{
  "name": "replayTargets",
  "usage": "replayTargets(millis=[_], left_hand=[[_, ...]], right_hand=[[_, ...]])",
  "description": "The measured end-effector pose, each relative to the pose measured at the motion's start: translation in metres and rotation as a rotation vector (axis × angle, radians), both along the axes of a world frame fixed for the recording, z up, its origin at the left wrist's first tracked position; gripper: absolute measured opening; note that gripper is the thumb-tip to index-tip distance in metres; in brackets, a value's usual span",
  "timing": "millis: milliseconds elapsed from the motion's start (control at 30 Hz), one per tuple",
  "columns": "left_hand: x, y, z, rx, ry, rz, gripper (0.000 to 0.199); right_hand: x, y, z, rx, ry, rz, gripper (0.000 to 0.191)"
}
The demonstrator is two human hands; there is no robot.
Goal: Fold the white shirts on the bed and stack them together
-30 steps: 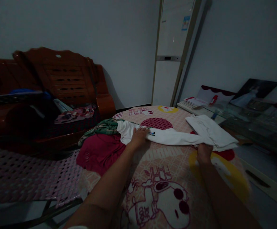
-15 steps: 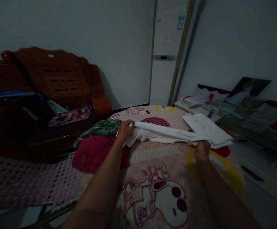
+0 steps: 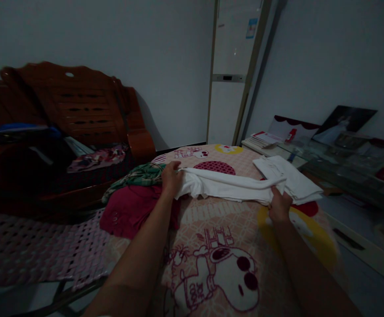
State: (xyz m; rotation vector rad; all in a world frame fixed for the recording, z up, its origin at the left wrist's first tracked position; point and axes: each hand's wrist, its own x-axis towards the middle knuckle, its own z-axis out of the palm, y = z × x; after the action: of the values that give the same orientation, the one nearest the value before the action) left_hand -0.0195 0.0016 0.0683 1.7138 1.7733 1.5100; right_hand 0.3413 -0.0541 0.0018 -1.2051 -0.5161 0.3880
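Note:
A long white garment (image 3: 228,185) stretches sideways over the patterned tablecloth (image 3: 212,215). My left hand (image 3: 172,178) grips its left end, beside a green plaid cloth (image 3: 139,176) and a magenta garment (image 3: 129,211). At the other end my right hand (image 3: 280,203) pinches the white fabric between thumb and fingers. Just beyond the right hand lies a folded white garment (image 3: 291,178).
On the left are a wooden bench (image 3: 76,105) with clothes on it and a woven pink seat (image 3: 46,246). A glass-topped cabinet (image 3: 330,163) with papers and a picture stands at the right. A tall white appliance (image 3: 227,105) is behind.
My left hand has shifted slightly left and up. The right end of the white garment is raised a little and now stands apart from the folded white garment's front edge.

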Motion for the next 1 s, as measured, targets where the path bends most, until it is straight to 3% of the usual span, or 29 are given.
replayTargets(millis=[100,200,300,367,467,600,833,1000], left_hand=[[0.005,-0.008,0.011,0.080,0.232,0.046,0.030],[0.012,-0.015,0.020,-0.048,0.301,-0.154,0.016],[0.020,-0.021,0.019,-0.210,0.479,-0.390,0.022],[0.027,-0.024,0.011,-0.263,0.647,-0.449,0.040],[0.036,-0.027,-0.003,-0.248,0.823,-0.389,0.063],[0.038,-0.020,-0.010,-0.244,0.765,-0.254,0.041],[0.017,-0.010,0.001,-0.127,0.592,-0.021,0.034],[0.017,-0.016,0.012,0.000,0.329,0.072,0.026]], right_hand=[[0.000,-0.002,0.001,-0.044,0.050,-0.003,0.049],[0.000,-0.003,0.001,-0.067,0.058,0.003,0.050],[0.000,-0.003,0.001,-0.059,0.007,-0.008,0.052],[0.000,-0.003,0.000,-0.043,-0.017,-0.009,0.052],[0.000,-0.002,0.000,-0.023,-0.018,-0.010,0.053],[0.000,-0.001,-0.001,-0.003,-0.002,-0.010,0.052],[0.003,0.001,-0.005,-0.033,-0.035,0.010,0.044],[0.006,0.001,-0.009,-0.081,-0.169,0.006,0.040]])
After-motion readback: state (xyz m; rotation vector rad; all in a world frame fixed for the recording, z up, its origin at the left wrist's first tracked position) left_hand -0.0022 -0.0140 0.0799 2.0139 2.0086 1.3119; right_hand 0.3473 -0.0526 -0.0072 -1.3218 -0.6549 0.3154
